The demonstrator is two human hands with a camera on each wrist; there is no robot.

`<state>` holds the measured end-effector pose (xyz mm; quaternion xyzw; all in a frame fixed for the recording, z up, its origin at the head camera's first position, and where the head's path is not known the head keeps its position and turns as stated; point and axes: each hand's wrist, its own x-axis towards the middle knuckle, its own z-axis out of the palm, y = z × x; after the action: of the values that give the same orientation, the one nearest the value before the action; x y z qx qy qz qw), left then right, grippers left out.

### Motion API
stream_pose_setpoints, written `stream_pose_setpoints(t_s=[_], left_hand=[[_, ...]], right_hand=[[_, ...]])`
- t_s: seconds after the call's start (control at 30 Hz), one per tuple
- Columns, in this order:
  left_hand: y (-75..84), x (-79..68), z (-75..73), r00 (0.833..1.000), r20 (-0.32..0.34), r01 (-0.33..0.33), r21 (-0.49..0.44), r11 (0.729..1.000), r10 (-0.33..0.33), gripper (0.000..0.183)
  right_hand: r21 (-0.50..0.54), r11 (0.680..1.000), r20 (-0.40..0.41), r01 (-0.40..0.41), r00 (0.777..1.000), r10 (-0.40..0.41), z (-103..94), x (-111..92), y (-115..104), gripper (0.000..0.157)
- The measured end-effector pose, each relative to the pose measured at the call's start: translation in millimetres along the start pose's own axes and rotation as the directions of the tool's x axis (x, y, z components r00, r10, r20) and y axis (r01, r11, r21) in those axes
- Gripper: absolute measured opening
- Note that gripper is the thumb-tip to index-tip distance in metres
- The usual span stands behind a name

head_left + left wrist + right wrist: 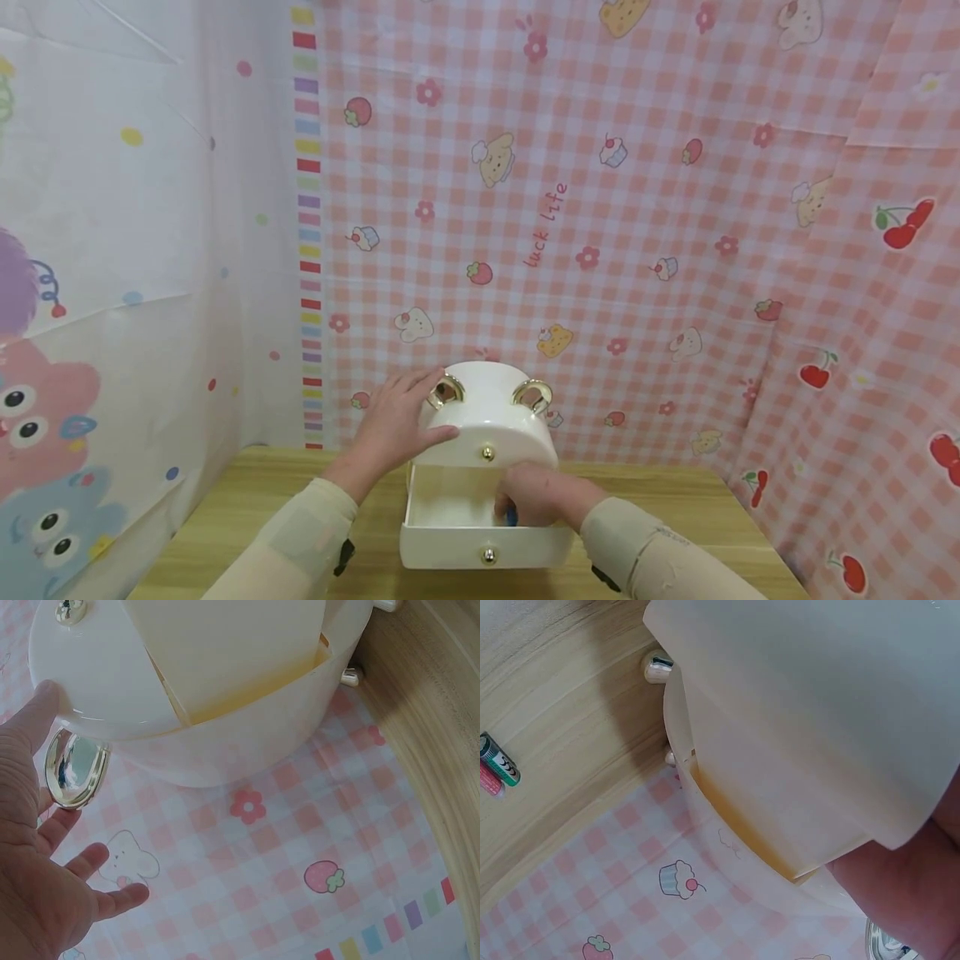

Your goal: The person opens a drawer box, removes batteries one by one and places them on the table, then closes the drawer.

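Note:
A glossy white box with gold ears and two drawers, a small drawer cabinet (480,400), stands on the table. Its lower drawer (450,547) is pulled out. My left hand (393,425) rests at the upper left side, its thumb against the white front and its other fingers spread around the gold ear (75,769). Inside the open drawer, my right hand (536,493) has its fingers curled down over a small blue object (512,514), mostly hidden by the hand. In the right wrist view the drawer wall covers the fingertips.
Two small batteries, one green and black (499,761) and one red (490,780), lie on the wooden table (562,735) in the right wrist view. A pink checked cloth (637,208) hangs behind the table, with a white printed cloth (135,208) at the left.

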<state>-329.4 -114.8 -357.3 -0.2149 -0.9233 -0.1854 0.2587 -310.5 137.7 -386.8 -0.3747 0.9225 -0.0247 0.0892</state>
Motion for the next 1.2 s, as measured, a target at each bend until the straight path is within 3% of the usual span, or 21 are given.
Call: stream_pose_setpoints(t_s=[0.3,0.57,0.8,1.2], left_hand=[[1.6,-0.9,-0.4,1.0,0.006,0.011,-0.003,1.0,-0.011,0.093],[1.8,-0.5,-0.9,1.0,0.006,0.011,-0.006,1.0,-0.011,0.093],[0.7,-0.1,0.3,1.0,0.005,0.009,-0.001,1.0,-0.009,0.093],[1.7,0.3,-0.9,1.0,0.002,0.006,0.002,1.0,-0.006,0.093]], right_hand=[[0.08,0.993,0.029,-0.084,0.996,0.082,-0.2,0,2,0.017],[0.174,0.985,0.015,-0.024,1.0,0.021,-8.6,-3,8,0.019],[0.364,0.93,0.042,-0.046,0.999,0.032,-22.9,-13,8,0.027],[0.509,0.859,0.036,-0.057,0.998,0.045,-46.6,-39,14,0.03]])
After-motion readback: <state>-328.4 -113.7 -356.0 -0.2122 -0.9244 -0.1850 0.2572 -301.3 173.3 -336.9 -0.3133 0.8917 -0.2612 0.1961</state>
